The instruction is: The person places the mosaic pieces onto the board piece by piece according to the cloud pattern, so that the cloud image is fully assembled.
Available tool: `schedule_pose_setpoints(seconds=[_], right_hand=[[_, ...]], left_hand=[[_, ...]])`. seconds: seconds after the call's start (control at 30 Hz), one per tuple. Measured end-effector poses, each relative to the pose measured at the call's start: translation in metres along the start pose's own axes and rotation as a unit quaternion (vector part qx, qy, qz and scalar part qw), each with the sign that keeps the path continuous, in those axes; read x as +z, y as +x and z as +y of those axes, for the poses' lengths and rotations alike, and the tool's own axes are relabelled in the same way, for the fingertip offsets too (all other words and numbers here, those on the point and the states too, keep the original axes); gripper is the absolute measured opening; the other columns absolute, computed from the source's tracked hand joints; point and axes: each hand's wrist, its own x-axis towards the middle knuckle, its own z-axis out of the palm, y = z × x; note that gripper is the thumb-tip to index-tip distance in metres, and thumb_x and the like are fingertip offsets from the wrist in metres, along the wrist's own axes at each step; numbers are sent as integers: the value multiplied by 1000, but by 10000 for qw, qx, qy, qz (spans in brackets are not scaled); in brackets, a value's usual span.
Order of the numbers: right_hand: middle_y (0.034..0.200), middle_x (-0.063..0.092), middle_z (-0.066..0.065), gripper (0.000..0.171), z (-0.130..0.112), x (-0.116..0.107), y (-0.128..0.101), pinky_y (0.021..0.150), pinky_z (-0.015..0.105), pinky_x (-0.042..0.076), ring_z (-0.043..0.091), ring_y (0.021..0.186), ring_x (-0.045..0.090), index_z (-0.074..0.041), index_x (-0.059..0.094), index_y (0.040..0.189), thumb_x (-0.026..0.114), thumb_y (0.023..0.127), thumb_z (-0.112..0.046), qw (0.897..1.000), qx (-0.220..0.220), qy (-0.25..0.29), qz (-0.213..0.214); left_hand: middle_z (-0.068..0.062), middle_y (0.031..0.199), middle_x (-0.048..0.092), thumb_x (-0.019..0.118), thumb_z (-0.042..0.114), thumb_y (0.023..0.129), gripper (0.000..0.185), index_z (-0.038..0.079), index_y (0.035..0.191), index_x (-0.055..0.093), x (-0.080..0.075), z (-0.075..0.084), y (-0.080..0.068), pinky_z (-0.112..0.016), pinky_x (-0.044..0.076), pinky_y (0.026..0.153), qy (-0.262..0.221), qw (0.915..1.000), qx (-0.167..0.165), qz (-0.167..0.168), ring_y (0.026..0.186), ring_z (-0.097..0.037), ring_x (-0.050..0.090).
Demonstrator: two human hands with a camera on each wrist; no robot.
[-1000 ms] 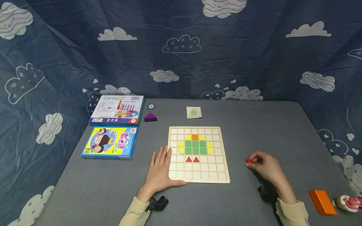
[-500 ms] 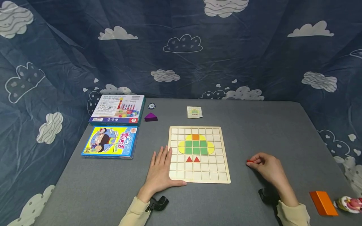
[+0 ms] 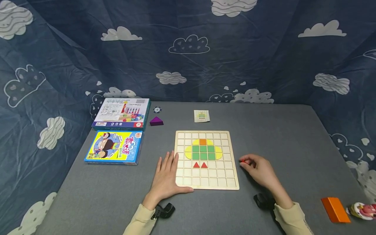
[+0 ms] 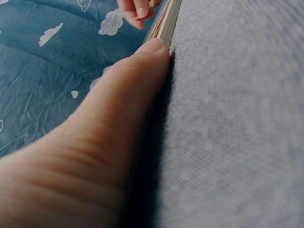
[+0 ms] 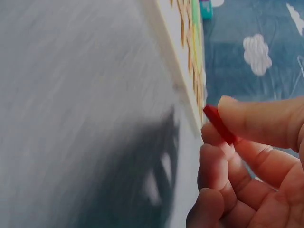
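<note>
Right wrist: red piece (image 5: 219, 124) between fingers (image 5: 256, 121).

Two printed boxes are lying well beyond the left hand's (image 3: 165, 178) fingertips. The yellow and blue box (image 3: 114, 147) is showing large red and blue characters beside its cartoon figures, too small to be read. The white-topped box (image 3: 122, 114) behind it is carrying lines of small print that are blurring into illegibility; nothing else is bearing writing
</note>
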Motion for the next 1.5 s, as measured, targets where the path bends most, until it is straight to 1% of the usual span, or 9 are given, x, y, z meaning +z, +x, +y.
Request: schedule_pose_setpoints(seconds=[0.1, 0.3, 0.4, 0.53, 0.7, 0.87, 1.1, 1.33, 1.5], right_hand=[[72, 59, -1, 11, -10, 5, 5, 47, 25, 34, 13, 56, 46, -5, 70, 91, 75, 82, -9, 9996, -13, 219, -152], [67, 62, -4, 9, -28, 16, 14, 47, 24, 38, 11, 54, 50, -7, 72, 86, 77, 79, -10, 9968, -170, 623, -477], [63, 59, -4, 8, -34, 21, 17, 47, 23, 38, 11, 53, 49, -8, 72, 84, 78, 79, -10, 9956, -188, 679, -618], [63, 59, -6, 8, -42, 28, 20, 48, 24, 37, 10, 54, 48, -10, 72, 81, 79, 77, -12, 9946, -229, 698, -737], [66, 62, -8, 9, -48, 36, 23, 51, 24, 40, 9, 55, 52, -11, 72, 79, 80, 76, -11, 9919, -350, 824, -896], [65, 63, -7, 12, -52, 41, 26, 50, 23, 42, 9, 55, 56, -10, 69, 77, 81, 75, -10, 9893, -264, 984, -1047], [64, 61, -7, 13, -53, 45, 28, 50, 23, 43, 8, 55, 55, -11, 69, 74, 80, 75, -7, 9902, -404, 828, -1045], [67, 61, -6, 7, -55, 49, 31, 53, 24, 42, 9, 58, 53, -8, 71, 77, 78, 77, -7, 9896, -515, 701, -1150], [68, 61, -6, 6, -56, 50, 31, 54, 25, 42, 9, 59, 53, -9, 71, 78, 77, 78, -6, 9889, -477, 636, -1257]], left_hand=[[-12, 157, 12, 58, 86, 59, 132, 6, 153, 11, 0, 0, 1, -45, -4, 112, 0, 10000, -4, -5, 143, -25, 0], [-13, 156, 13, 58, 86, 58, 132, 5, 153, 12, 0, -1, 1, -46, -3, 112, 73, 10000, 29, 46, 143, -26, 1], [-13, 156, 14, 58, 86, 58, 132, 5, 152, 13, 0, -1, 1, -47, -2, 112, 92, 9999, 43, 60, 143, -27, 2], [-13, 156, 13, 59, 85, 58, 131, 5, 152, 14, -1, 0, 1, -46, -2, 112, 45, 10000, 33, 40, 143, -27, 2], [-13, 156, 13, 59, 85, 58, 132, 6, 153, 13, 0, 0, 1, -46, -3, 112, 28, 10000, 8, 12, 143, -26, 1], [-13, 157, 12, 57, 86, 59, 132, 6, 153, 11, 0, 0, 1, -45, -3, 112, 67, 10000, -18, -39, 143, -26, 0], [-13, 157, 12, 57, 86, 58, 132, 6, 153, 11, 1, 0, 0, -46, -3, 112, 76, 10000, -30, -49, 143, -25, -1], [-12, 157, 12, 57, 87, 58, 132, 6, 153, 11, 1, 0, 0, -45, -4, 112, 80, 10000, -39, -38, 143, -25, -1], [-12, 157, 12, 56, 87, 59, 132, 6, 153, 11, 1, 0, 0, -45, -4, 112, 102, 9999, -32, -37, 143, -25, -1]])
